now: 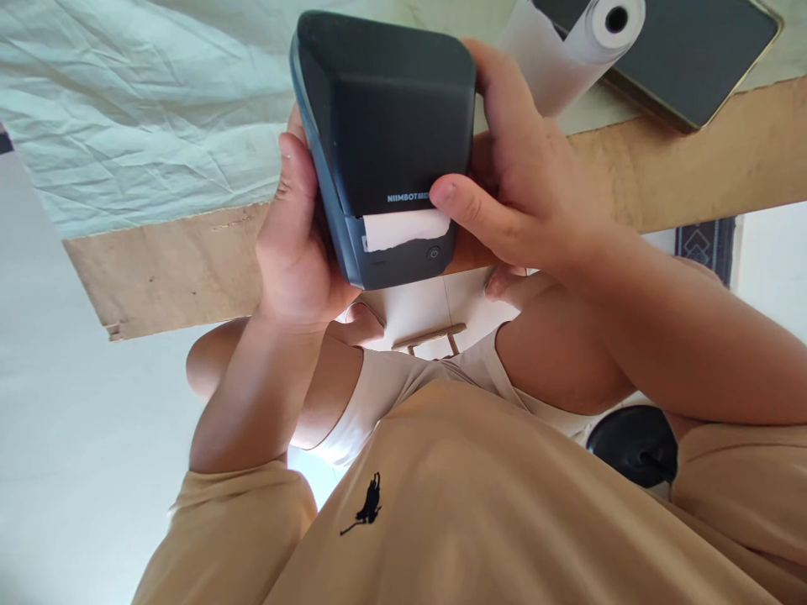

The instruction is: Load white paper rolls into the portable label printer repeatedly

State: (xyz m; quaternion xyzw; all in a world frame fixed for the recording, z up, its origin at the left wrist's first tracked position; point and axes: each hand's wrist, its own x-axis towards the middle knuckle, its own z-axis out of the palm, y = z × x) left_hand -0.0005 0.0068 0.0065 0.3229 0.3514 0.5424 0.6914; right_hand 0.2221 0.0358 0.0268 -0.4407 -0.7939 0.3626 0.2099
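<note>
A dark label printer [391, 126] marked NIIMBOT is held up over the table's front edge, its lid uppermost. From its front slot sticks a short strip of white label paper [403, 228] with a ragged edge. My left hand [293, 235] grips the printer's left side, thumb up along it and the other fingers hidden beneath. On the opposite side my right hand [530, 168] is closed round the printer, with the thumb lying on the lid's front edge beside the lettering. A power button shows below the paper strip.
A white paper roll [586, 50], partly unwound, lies at the upper right against a dark flat device [693, 59] with a light rim. Wrinkled pale green cloth [126, 109] covers the table, leaving a wooden edge [182, 269] bare. A black round object [634, 445] is at the lower right.
</note>
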